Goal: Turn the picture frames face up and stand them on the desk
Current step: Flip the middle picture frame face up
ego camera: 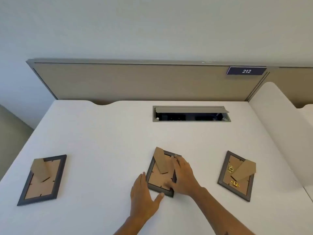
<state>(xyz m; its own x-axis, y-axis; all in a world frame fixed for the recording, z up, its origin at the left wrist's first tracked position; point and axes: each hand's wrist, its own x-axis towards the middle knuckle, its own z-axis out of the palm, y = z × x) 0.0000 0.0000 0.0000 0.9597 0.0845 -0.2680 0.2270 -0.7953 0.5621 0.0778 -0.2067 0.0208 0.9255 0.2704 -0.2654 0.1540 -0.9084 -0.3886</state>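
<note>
Right hand (183,177) spread, hiding middle frame (159,178) right edge; left hand (143,197) spread beside it. Plaque (246,71) reads "212".

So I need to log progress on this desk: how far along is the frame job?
Nothing looks done yet: all three frames lie face down with their cardboard backs and stands up. In hand is the middle frame: the left hand is at its near left edge and the right hand rests on its right side. Left to do: the left frame and the right frame, both untouched on the desk.
</note>
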